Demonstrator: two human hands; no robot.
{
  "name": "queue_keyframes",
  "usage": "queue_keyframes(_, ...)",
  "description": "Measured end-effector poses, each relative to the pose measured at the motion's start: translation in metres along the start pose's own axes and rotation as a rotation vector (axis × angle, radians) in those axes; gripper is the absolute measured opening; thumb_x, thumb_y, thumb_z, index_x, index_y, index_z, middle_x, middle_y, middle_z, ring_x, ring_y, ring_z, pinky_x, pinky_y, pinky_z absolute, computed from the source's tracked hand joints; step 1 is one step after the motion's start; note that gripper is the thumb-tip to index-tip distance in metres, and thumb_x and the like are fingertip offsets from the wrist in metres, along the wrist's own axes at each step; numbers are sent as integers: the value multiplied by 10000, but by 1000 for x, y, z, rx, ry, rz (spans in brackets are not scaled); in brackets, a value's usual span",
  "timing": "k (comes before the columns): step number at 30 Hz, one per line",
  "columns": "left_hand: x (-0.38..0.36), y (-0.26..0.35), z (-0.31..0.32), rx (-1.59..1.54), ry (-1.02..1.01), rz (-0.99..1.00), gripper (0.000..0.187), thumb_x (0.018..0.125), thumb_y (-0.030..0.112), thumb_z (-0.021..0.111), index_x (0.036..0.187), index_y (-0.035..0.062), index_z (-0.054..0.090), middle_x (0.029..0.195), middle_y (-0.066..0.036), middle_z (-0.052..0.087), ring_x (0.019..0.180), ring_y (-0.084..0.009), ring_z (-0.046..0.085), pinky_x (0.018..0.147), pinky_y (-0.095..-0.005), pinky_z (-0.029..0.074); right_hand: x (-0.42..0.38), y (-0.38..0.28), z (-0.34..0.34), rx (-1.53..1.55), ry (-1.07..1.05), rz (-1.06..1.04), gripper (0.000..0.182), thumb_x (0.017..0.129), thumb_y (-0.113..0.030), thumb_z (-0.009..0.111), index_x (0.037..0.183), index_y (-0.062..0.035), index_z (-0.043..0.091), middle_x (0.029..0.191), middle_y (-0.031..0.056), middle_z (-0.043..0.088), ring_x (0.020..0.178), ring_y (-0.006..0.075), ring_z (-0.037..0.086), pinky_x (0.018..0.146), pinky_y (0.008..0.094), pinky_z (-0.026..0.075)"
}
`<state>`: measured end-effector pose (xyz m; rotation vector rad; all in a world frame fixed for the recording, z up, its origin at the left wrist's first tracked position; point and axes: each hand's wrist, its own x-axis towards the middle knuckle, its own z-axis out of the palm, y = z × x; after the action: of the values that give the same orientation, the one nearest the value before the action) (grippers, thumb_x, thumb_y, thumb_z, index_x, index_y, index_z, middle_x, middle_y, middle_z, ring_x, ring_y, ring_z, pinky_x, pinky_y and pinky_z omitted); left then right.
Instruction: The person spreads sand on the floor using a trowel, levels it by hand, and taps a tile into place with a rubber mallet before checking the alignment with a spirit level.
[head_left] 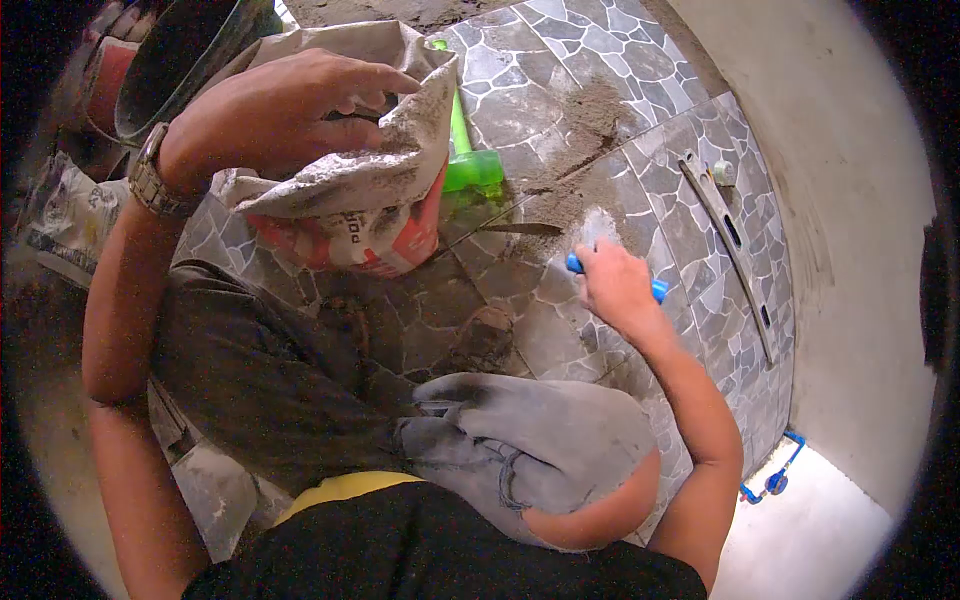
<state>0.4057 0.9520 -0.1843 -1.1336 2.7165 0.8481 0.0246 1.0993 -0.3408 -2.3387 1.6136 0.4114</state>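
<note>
My right hand (615, 285) is closed around a blue handle (659, 291) low over the tiled floor. The working end of this blue-handled tool cannot be made out. Just beyond it lies a patch of white powder (600, 224). My left hand (290, 112), with a watch at the wrist, is at the mouth of an open bag (345, 235). Its fingers curl at the rolled-down, powder-dusted rim and seem to grip it. The bag is white with red print and stands upright on the floor.
Stone-patterned tiles (645, 55) carry loose brown dirt (592, 115). Beside the bag is a bright green plastic thing (475, 170). A long metal level (730, 235) lies near the wall (840, 150). A dark bucket (190, 60) is at the upper left, blue pipe fittings (776, 482) lower right.
</note>
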Motion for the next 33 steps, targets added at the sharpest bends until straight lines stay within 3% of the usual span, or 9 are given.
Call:
queue_keyframes(3, -1, -1, -1, 31, 4, 14, 514, 842, 107, 689, 1329, 0, 565, 1224, -192, 680, 1123, -325, 665, 949, -377, 523, 3, 7, -8, -79, 64, 8, 262, 750, -154, 733, 973, -86, 616, 944, 155, 609, 877, 338, 664, 708, 463, 557)
queue_keyframes(8, 0, 5, -1, -48, 6, -34, 499, 854, 120, 684, 1327, 9, 571, 1207, -190, 684, 1110, -328, 667, 946, -376, 521, 0, -25, -18, -10, 17, -42, 297, 722, -147, 760, 973, -82, 616, 940, 145, 608, 881, 322, 659, 701, 452, 559)
queue_keyframes(11, 5, -1, 1, 49, -1, 69, 487, 860, 114, 676, 1326, 12, 576, 1198, -185, 687, 1100, -320, 669, 942, -376, 518, 1, -36, -15, 23, 7, -84, 309, 717, -146, 764, 979, -84, 614, 940, 145, 609, 877, 322, 661, 702, 453, 560)
queue_keyframes(15, 4, 3, -2, 53, -34, -7, 495, 857, 120, 684, 1327, 9, 576, 1213, -186, 680, 1102, -311, 668, 940, -377, 517, 4, -25, -6, 17, 6, -95, 324, 717, -159, 770, 992, -93, 613, 934, 151, 609, 867, 327, 664, 708, 461, 561)
queue_keyframes(18, 2, 0, -3, 53, -18, -7, 503, 851, 116, 688, 1328, 5, 575, 1228, -186, 673, 1113, -308, 665, 948, -376, 514, 9, -4, -5, -28, -9, -42, 324, 708, -166, 778, 978, -91, 615, 935, 147, 614, 869, 331, 665, 712, 462, 561)
queue_keyframes(21, -1, -1, 0, -4, 22, -40, 511, 840, 96, 689, 1328, 1, 572, 1241, -180, 671, 1127, -301, 661, 964, -376, 510, 15, 34, -4, -31, 97, -34, 177, 772, -133, 650, 943, -91, 645, 879, 150, 594, 854, 345, 650, 689, 486, 529)
queue_keyframes(23, -1, 2, -2, -30, 9, -54, 517, 832, 74, 684, 1330, 0, 568, 1246, -176, 672, 1138, -291, 659, 979, -375, 506, 19, 58, -13, -83, 62, 45, 243, 775, -147, 655, 1015, -113, 676, 916, 158, 617, 869, 357, 657, 714, 491, 536)
queue_keyframes(27, 2, -11, 8, -11, 106, 68, 470, 869, 193, 703, 1296, 23, 604, 1122, -221, 701, 1045, -351, 687, 906, -408, 536, 34, 136, -16, -144, 101, 151, 336, 790, -169, 640, 1123, -148, 683, 967, 167, 642, 910, 378, 662, 759, 493, 547)
queue_keyframes(33, 1, 3, 0, -130, 28, -17, 540, 812, 75, 694, 1332, 7, 566, 1244, -182, 672, 1140, -310, 656, 983, -383, 505, 51, 199, -33, -138, 217, 318, 233, 824, -225, 658, 1014, -90, 662, 1000, 204, 666, 917, 419, 664, 776, 512, 548)
